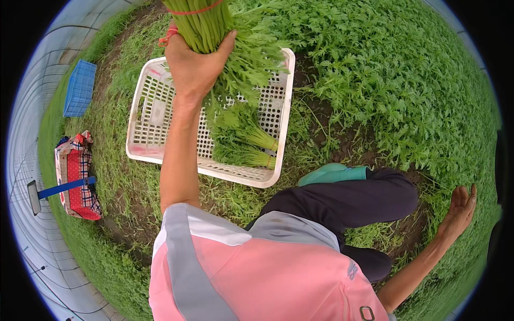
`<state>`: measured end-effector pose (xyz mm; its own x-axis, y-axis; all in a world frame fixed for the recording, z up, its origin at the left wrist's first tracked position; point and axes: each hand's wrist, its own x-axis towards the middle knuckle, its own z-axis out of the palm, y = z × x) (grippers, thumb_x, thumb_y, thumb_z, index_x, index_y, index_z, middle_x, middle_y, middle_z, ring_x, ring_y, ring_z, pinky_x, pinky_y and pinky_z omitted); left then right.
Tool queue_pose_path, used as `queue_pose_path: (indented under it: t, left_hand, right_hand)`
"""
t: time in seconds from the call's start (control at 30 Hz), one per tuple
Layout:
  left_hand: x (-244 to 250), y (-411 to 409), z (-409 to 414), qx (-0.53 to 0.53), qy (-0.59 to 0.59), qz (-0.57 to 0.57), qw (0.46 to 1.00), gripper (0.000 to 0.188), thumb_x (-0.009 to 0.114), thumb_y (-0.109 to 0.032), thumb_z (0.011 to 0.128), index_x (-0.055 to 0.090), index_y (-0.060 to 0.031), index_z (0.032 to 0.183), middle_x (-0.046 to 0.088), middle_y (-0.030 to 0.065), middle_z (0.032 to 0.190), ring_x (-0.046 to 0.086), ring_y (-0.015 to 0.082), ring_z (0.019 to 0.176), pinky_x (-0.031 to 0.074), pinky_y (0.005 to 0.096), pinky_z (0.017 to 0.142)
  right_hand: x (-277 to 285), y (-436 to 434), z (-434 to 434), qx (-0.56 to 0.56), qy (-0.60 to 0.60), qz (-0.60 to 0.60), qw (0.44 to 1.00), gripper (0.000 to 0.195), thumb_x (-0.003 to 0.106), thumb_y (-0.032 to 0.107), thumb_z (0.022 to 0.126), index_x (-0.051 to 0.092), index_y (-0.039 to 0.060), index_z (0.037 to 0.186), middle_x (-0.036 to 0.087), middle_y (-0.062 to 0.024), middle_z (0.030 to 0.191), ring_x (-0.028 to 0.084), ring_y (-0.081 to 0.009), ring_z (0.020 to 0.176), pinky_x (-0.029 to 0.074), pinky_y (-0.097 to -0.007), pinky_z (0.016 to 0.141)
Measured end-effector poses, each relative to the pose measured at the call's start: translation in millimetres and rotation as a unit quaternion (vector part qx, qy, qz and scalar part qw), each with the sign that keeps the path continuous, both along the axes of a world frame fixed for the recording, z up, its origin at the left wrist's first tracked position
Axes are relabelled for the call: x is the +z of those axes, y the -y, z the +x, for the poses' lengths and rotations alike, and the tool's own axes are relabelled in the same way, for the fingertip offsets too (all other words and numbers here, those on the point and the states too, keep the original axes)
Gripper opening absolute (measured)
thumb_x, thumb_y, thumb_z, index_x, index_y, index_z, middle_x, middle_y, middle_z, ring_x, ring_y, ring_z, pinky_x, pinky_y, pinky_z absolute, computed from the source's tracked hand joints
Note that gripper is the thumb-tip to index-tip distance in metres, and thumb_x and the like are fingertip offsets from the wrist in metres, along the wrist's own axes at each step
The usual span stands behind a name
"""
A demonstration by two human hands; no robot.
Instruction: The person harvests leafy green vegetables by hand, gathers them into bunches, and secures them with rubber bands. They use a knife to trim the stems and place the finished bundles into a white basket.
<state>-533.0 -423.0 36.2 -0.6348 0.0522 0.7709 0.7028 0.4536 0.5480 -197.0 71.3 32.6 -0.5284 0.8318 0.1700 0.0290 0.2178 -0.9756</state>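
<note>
My left hand (194, 68) grips a thick bunch of leafy greens (200, 28) by its pale green stems, above the far side of a white plastic crate (136, 108). A red band circles the stems, and pink-red bands hang at the wrist side of this hand. The leaves of the bunch hang over the crate. Inside the crate, at its near right corner, lie smaller banded bunches of greens (253, 156). My right hand (459, 208) is at the far right above the growing plants, its fingers apart and holding nothing.
Dense leafy plants (381, 72) grow at the right. A blue plastic crate (79, 88) stands at the upper left, with a red checked and dotted bag (76, 176) below it. Cut stems litter the soil. A green boot (333, 174) shows beside my bent leg. Curved greenhouse film walls rise beyond.
</note>
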Motion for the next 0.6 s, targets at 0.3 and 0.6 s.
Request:
queue_pose_path:
  t: [0.3,0.6]
  left_hand:
    - [-157.5,66.0,-54.7,-0.117,0.095,-0.649,0.745,0.048,0.064,-0.001,0.064,0.054,-0.0057,0.111,0.064,0.0130,0.092,0.061,0.0320,0.095,0.047,0.0426,0.084]
    - [-283.7,6.6,-86.5,-0.256,0.159,-0.771,0.561,0.033,0.068,-0.004,0.069,0.055,-0.0047,0.099,0.065,0.0102,0.082,0.064,0.0300,0.085,0.049,0.0436,0.081]
  right_hand:
    - [-134.7,-17.9,76.1,-0.062,0.266,0.029,0.961,0.044,0.053,0.029,0.100,0.050,0.0039,0.135,0.066,-0.0092,0.106,0.062,-0.0180,0.103,0.049,-0.0331,0.094]
    - [-150.3,20.8,127.9,0.019,0.478,0.025,0.878,0.035,0.052,0.014,0.099,0.050,-0.0065,0.128,0.066,-0.0099,0.099,0.059,-0.0141,0.084,0.047,-0.0295,0.079]
